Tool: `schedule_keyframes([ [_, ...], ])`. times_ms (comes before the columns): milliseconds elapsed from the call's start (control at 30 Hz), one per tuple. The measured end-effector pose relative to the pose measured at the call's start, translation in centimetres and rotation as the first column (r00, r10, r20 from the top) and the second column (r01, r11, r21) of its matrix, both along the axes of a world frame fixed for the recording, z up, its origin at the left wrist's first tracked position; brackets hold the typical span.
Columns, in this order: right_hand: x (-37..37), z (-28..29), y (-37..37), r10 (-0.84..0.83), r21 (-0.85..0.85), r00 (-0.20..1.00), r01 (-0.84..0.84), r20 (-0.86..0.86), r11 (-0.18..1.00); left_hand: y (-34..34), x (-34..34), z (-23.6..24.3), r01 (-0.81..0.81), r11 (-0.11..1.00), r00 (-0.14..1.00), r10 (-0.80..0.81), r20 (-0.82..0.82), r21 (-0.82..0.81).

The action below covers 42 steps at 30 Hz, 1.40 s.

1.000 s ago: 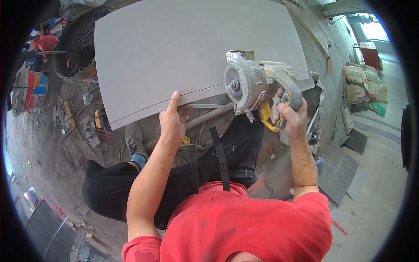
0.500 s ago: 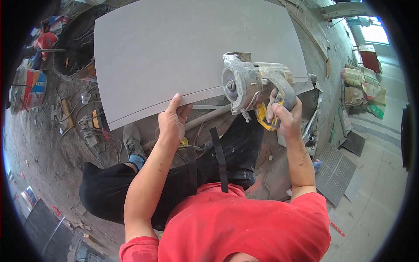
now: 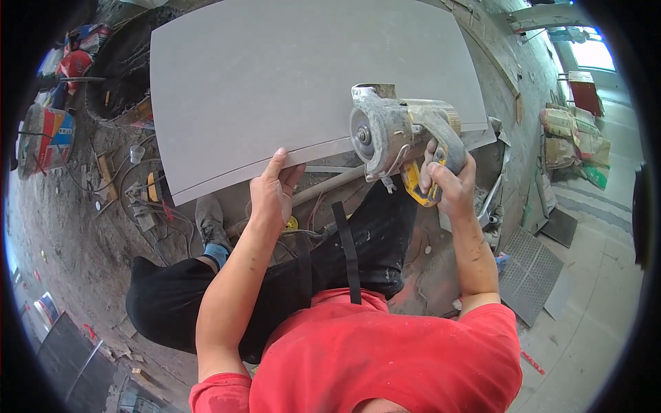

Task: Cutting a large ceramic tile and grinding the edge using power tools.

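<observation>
A large grey tile (image 3: pixel 303 76) lies in front of me, a thin dark line running along its near edge. My left hand (image 3: pixel 274 189) grips that edge near its middle, thumb on top and fingers beneath. My right hand (image 3: pixel 451 180) is wrapped round the handle of a dusty circular saw (image 3: pixel 396 131) with yellow grip parts. The saw rests over the near edge, right of my left hand, on the dark line. Its round disc hub faces left; the cutting rim is hidden by the guard.
A dark tub (image 3: pixel 117 76) and a coloured bucket (image 3: pixel 51 141) stand at the left, with cables (image 3: pixel 182 224) on the dirty floor. A pipe (image 3: pixel 330 184) lies under the tile's near edge. Bags (image 3: pixel 578 144) and a perforated plate (image 3: pixel 530 275) are on the right.
</observation>
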State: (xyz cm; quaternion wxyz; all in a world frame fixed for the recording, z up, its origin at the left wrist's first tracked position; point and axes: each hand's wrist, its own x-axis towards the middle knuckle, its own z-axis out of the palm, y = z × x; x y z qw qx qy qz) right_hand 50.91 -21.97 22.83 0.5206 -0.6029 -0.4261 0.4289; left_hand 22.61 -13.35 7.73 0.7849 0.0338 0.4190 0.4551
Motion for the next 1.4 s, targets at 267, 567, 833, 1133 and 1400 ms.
schedule_keyframes([
  [267,0.01,0.08,-0.08,-0.005,-0.015,1.0,0.005,0.004,1.0,-0.19,0.18,0.52,-0.003,1.0,1.0,0.003,0.006,-0.011],
  [567,-0.23,0.16,-0.1,-0.025,-0.024,1.0,0.024,-0.014,0.999,-0.3,0.2,0.54,-0.007,1.0,1.0,0.007,-0.011,-0.019],
  [833,-0.2,0.24,0.15,-0.013,-0.023,1.0,0.013,-0.008,1.0,-0.14,0.46,0.45,-0.012,1.0,1.0,0.012,-0.01,-0.008],
  [1133,-0.36,0.48,0.08,-0.007,-0.028,1.0,0.008,0.018,1.0,-0.37,0.46,0.35,-0.018,1.0,1.0,0.018,-0.003,0.004],
  [1400,0.05,0.4,0.04,-0.003,-0.035,0.999,0.004,0.034,0.999,-0.39,0.53,0.27,0.0,1.0,1.0,0.0,-0.007,-0.005],
])
